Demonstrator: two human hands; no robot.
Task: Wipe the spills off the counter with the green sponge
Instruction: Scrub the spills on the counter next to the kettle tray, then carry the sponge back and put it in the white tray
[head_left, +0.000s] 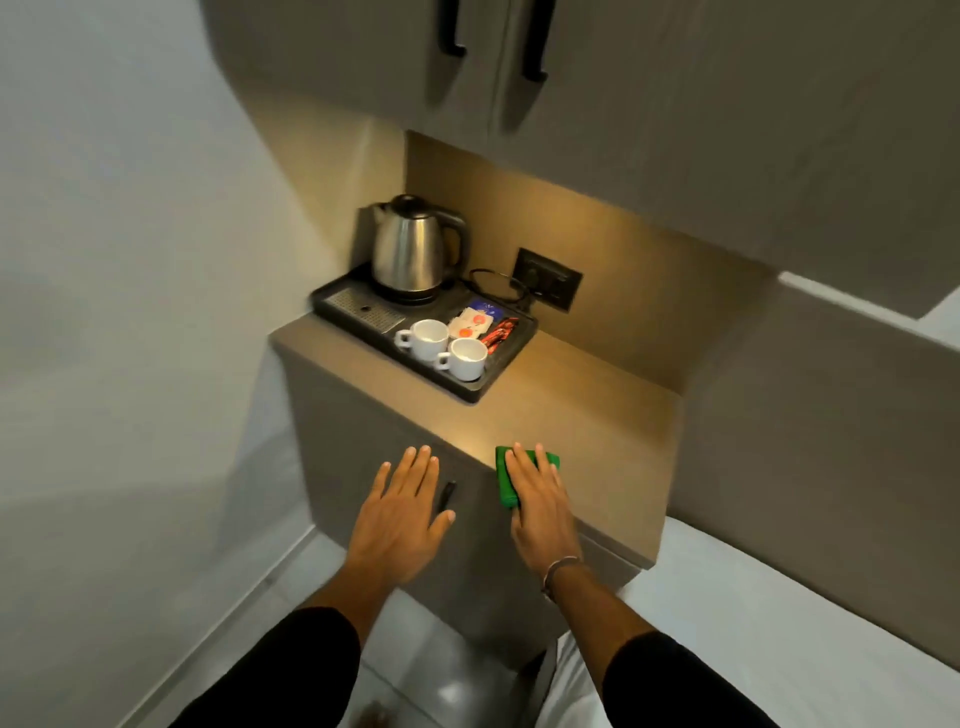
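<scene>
A green sponge lies at the near edge of the beige counter. My right hand rests flat on top of the sponge, fingers spread over it and thumb at its near end. My left hand hovers open with fingers apart in front of the cabinet door, left of the sponge and below the counter edge, holding nothing. I cannot make out any spill on the counter surface in this light.
A black tray at the counter's back left carries a steel kettle, two white cups and several sachets. A wall socket with a cord sits behind it. Upper cabinets hang above; a white bed lies at the right.
</scene>
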